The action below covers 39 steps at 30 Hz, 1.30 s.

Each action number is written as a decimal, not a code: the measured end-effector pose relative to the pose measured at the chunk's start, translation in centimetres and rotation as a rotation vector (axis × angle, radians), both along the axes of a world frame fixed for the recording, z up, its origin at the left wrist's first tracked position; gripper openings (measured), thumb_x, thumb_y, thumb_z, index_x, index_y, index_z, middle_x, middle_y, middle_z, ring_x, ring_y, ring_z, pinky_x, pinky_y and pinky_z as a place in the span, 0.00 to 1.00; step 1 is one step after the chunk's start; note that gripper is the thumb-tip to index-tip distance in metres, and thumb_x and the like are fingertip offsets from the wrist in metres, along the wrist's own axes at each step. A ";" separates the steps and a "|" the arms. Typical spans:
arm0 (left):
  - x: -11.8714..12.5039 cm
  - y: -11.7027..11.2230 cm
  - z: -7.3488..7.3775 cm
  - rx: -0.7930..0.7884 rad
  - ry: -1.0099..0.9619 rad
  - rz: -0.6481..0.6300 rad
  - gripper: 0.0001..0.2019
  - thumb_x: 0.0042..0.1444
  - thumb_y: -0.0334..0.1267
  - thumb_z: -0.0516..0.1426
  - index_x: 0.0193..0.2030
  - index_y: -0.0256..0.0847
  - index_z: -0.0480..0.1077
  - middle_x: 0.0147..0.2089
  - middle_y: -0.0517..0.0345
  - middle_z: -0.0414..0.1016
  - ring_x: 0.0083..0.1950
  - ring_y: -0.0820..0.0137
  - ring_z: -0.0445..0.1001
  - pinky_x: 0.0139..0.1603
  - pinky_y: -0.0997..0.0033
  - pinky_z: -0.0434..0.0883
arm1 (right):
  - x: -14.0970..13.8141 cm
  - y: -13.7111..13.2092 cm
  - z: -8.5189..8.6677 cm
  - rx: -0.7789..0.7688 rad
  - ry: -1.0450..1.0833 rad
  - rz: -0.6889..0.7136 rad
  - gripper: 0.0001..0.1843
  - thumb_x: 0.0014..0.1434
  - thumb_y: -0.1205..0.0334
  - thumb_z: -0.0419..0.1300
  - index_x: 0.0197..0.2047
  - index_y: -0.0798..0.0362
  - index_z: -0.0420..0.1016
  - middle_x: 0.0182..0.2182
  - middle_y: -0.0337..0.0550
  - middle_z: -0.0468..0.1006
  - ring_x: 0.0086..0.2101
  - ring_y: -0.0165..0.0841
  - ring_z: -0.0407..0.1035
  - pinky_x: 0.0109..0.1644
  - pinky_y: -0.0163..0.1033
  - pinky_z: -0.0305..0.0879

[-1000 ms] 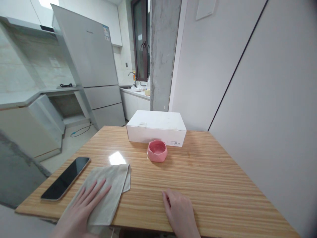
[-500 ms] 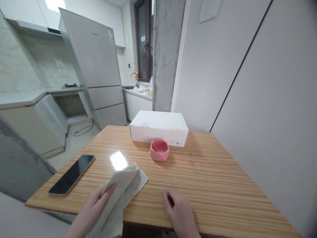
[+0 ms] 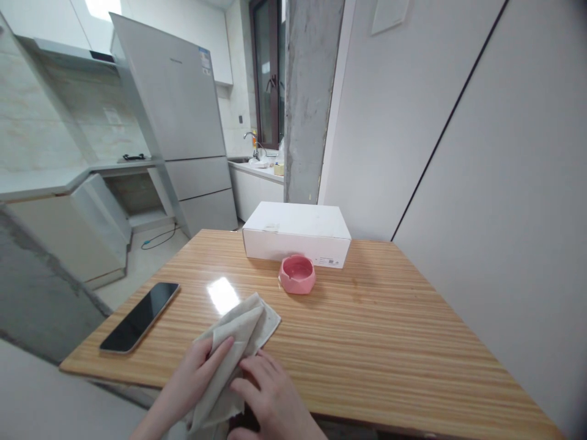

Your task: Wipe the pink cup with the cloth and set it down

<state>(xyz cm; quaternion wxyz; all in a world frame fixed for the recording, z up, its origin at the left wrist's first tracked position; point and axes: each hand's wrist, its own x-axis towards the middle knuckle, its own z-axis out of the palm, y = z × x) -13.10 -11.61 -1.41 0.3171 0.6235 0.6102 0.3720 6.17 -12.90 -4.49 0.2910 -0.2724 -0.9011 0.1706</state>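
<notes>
A beige cloth [image 3: 238, 333] lies bunched at the near edge of the wooden table [image 3: 376, 342]. My left hand [image 3: 195, 373] grips its left side, fingers curled over the fabric. Meeting it on the cloth's lower part is my right hand [image 3: 268, 394], whose fingers are closed on the fabric. The far corner of the cloth rests on the table top.
A black phone [image 3: 140, 308] lies at the table's left edge. A pink bowl [image 3: 297, 274] sits in front of a white box [image 3: 297, 234] at the far side. A wall runs along the right; a fridge [image 3: 177, 122] and counters stand behind on the left.
The cloth went from flat under my left palm to bunched and lifted. My right hand slid left off the bare table onto the cloth. The view shifted slightly.
</notes>
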 end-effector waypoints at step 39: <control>-9.7 -0.9 -0.2 0.105 0.352 -0.241 0.10 0.59 0.45 0.52 0.34 0.43 0.69 0.37 0.57 0.74 0.42 0.67 0.73 0.44 0.74 0.67 | 5.7 2.9 2.9 -0.605 0.284 -0.333 0.10 0.62 0.59 0.51 0.35 0.51 0.72 0.33 0.41 0.76 0.35 0.35 0.70 0.41 0.37 0.62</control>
